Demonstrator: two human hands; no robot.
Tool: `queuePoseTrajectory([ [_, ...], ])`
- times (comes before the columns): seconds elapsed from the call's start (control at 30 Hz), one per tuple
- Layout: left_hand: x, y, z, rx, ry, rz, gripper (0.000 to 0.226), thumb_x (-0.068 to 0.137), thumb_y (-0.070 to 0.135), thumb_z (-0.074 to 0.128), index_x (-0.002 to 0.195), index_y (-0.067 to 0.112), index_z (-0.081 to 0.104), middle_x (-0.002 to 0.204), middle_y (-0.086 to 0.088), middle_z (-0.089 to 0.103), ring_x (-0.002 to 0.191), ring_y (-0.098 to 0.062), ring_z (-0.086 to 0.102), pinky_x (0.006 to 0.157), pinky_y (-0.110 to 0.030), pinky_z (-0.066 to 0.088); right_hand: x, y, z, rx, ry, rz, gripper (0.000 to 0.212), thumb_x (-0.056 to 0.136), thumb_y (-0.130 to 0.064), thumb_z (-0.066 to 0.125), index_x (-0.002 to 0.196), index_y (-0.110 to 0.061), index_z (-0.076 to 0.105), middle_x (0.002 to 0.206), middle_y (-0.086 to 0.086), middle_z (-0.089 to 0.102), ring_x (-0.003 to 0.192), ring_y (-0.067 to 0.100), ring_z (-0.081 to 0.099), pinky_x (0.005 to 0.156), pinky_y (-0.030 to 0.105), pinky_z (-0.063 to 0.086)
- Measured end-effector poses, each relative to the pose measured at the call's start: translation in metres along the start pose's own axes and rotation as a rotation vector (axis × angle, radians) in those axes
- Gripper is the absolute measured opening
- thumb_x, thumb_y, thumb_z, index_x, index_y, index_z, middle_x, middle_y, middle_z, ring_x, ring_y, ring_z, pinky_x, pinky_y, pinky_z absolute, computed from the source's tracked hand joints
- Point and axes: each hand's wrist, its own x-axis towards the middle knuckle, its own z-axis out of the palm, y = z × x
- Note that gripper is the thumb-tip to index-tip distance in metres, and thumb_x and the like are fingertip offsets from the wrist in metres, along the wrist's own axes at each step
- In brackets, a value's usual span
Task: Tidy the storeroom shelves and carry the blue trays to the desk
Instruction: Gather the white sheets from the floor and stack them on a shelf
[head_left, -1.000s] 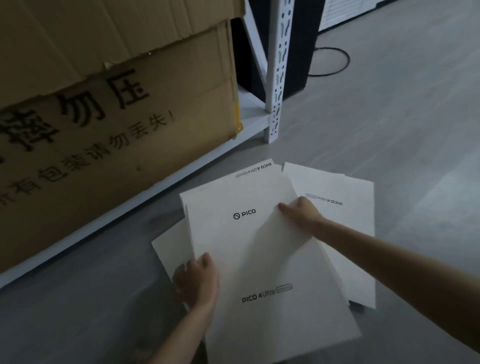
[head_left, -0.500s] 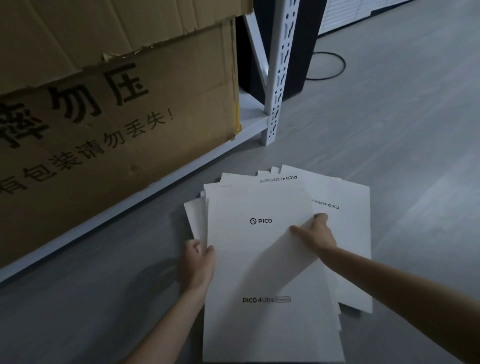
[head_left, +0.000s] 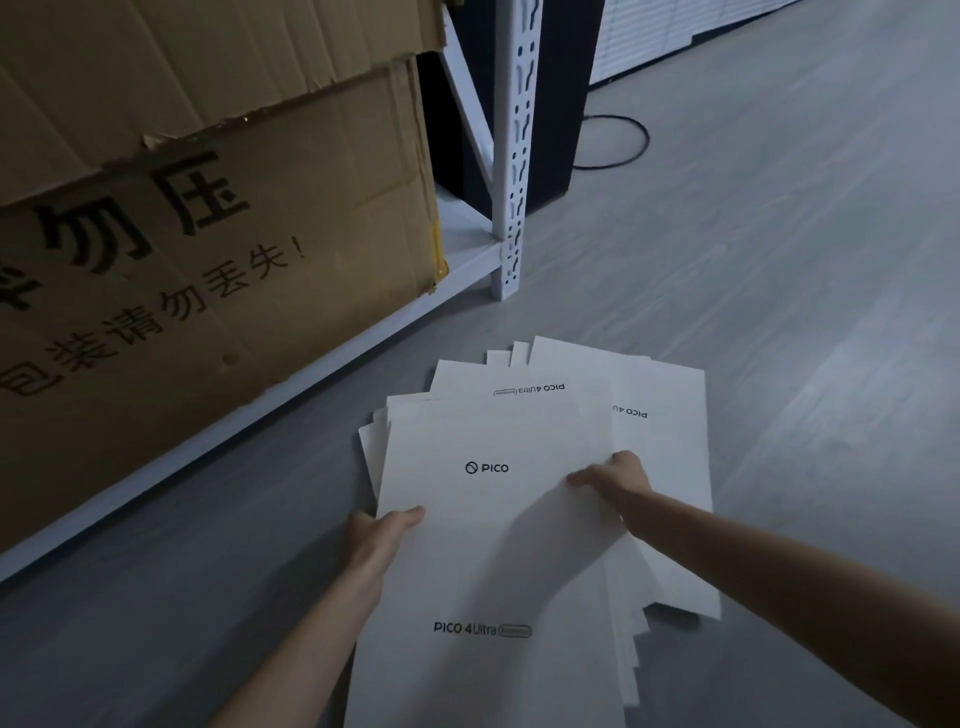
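Observation:
A loose pile of several flat white card sleeves (head_left: 493, 551) printed "PICO 4 Ultra" lies on the grey floor in front of me. My left hand (head_left: 382, 535) grips the pile's left edge, thumb on the top sleeve. My right hand (head_left: 613, 480) pinches the right edge of the top sleeve, fingers curled under it. More sleeves (head_left: 660, 447) fan out below to the right and at the far end. No blue tray is in view.
A large brown cardboard box (head_left: 208, 234) with black printed characters sits on the lowest white shelf (head_left: 467, 260) at left. The white slotted shelf post (head_left: 511, 156) stands just beyond the pile. A black cable (head_left: 623, 140) loops on the floor behind. Grey floor stretches right.
The top sleeve has turned from slanted to square with the pile. My left hand shifted up along the left edge and my right hand moved out to the right edge.

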Motion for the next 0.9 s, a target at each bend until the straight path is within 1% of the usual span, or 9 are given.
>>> queuePoseTrajectory([
  [0.1,0.001,-0.004,0.005,-0.094,-0.031,-0.032,0.045,0.067,0.023,0.082,0.101,-0.003,0.068,0.100,-0.019,0.073,0.085,-0.033,0.071,0.075,-0.038,0.057,-0.001,0.006,-0.014,0.047,-0.049,0.035,0.055,0.062,-0.020,0.087,0.106,0.003,0.064,0.102,0.022,0.071,0.093,0.036,0.069,0.082,0.044,0.056],
  [0.2,-0.005,0.003,0.018,-0.124,-0.021,0.003,0.029,0.071,0.015,0.079,0.093,-0.001,0.070,0.092,-0.019,0.074,0.079,-0.033,0.071,0.072,-0.039,0.056,0.000,0.012,-0.036,0.102,-0.087,0.044,0.051,0.062,-0.021,0.088,0.100,0.003,0.065,0.093,0.019,0.071,0.081,0.033,0.070,0.071,0.039,0.056],
  [0.27,-0.011,0.016,0.031,-0.135,-0.026,0.071,0.025,0.074,0.013,0.077,0.094,0.001,0.069,0.091,-0.017,0.074,0.080,-0.033,0.071,0.074,-0.043,0.058,0.004,0.015,-0.056,0.130,-0.064,0.033,0.044,0.064,-0.023,0.088,0.092,-0.003,0.060,0.080,0.012,0.064,0.067,0.026,0.063,0.059,0.030,0.047],
  [0.43,-0.017,0.060,0.075,-0.128,-0.102,0.240,0.017,0.077,0.009,0.075,0.092,0.002,0.070,0.093,-0.017,0.075,0.069,-0.023,0.067,0.064,-0.031,0.053,0.018,0.021,-0.104,0.217,0.078,-0.005,0.031,0.071,-0.018,0.084,0.085,-0.007,0.059,0.075,0.010,0.060,0.068,0.026,0.060,0.067,0.033,0.044],
  [0.53,-0.011,0.075,0.103,-0.017,-0.146,0.273,0.020,0.077,0.013,0.074,0.095,0.005,0.073,0.098,-0.016,0.075,0.079,-0.025,0.071,0.076,-0.034,0.058,0.032,0.030,-0.120,0.183,0.172,-0.013,0.029,0.076,-0.017,0.081,0.072,-0.010,0.053,0.070,0.008,0.056,0.061,0.023,0.056,0.063,0.031,0.045],
  [0.63,-0.007,0.074,0.115,0.196,-0.117,0.226,0.044,0.071,0.027,0.073,0.109,0.006,0.068,0.111,-0.017,0.070,0.102,-0.032,0.068,0.091,-0.042,0.056,0.042,0.035,-0.118,0.029,0.163,0.003,0.035,0.079,-0.025,0.080,0.069,-0.012,0.049,0.064,0.007,0.054,0.054,0.021,0.052,0.050,0.024,0.039],
  [0.7,-0.006,0.069,0.114,0.274,-0.078,0.201,0.050,0.068,0.033,0.069,0.112,0.009,0.066,0.116,-0.018,0.065,0.105,-0.035,0.063,0.091,-0.039,0.055,0.046,0.033,-0.111,-0.048,0.128,0.012,0.037,0.079,-0.034,0.079,0.070,-0.010,0.053,0.070,0.010,0.061,0.061,0.024,0.058,0.052,0.025,0.041],
  [0.77,-0.004,0.068,0.111,0.297,-0.002,0.207,0.045,0.069,0.035,0.070,0.108,0.012,0.066,0.114,-0.018,0.065,0.100,-0.035,0.063,0.085,-0.035,0.056,0.050,0.031,-0.100,-0.123,0.119,0.017,0.042,0.076,-0.044,0.078,0.081,-0.005,0.063,0.088,0.016,0.068,0.082,0.028,0.066,0.067,0.029,0.047],
  [0.9,0.004,0.068,0.108,0.195,0.053,0.187,0.069,0.065,0.034,0.082,0.118,0.003,0.051,0.121,-0.018,0.061,0.111,-0.038,0.060,0.094,-0.045,0.052,0.050,0.029,-0.086,-0.104,0.220,-0.007,0.059,0.070,-0.049,0.079,0.106,-0.007,0.061,0.106,0.014,0.066,0.101,0.033,0.065,0.083,0.035,0.051],
])
